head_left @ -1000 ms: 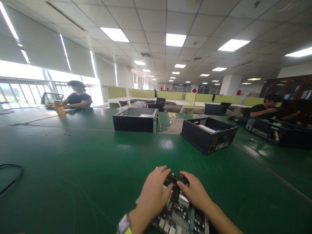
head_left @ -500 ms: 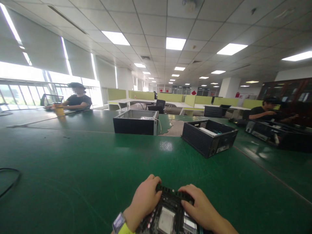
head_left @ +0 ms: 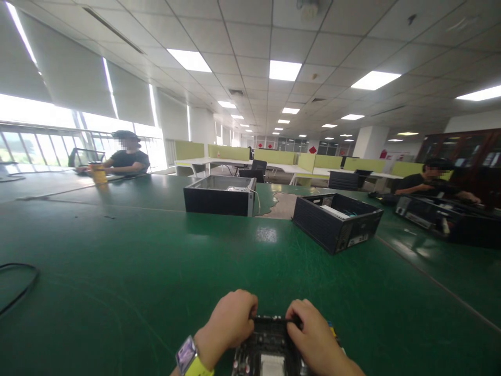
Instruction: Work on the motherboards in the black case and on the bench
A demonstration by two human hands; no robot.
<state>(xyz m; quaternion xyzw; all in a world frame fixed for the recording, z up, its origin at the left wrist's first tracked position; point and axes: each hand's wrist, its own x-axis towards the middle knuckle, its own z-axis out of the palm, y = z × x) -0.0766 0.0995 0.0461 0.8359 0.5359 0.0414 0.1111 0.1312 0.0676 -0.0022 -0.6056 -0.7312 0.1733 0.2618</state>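
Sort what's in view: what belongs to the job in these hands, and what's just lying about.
Belongs to the job:
- circuit board, its far edge held by the left hand and right hand

Apparently just lying about, untouched by these hands:
- left open case
- right open case
- black cable
- amber container

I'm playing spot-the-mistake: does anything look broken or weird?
Yes: the shiny green tabletop covering has a jagged, pale brown patch between an open, boxy dark computer case and an angled black one. It looks odd because the green seems torn away.
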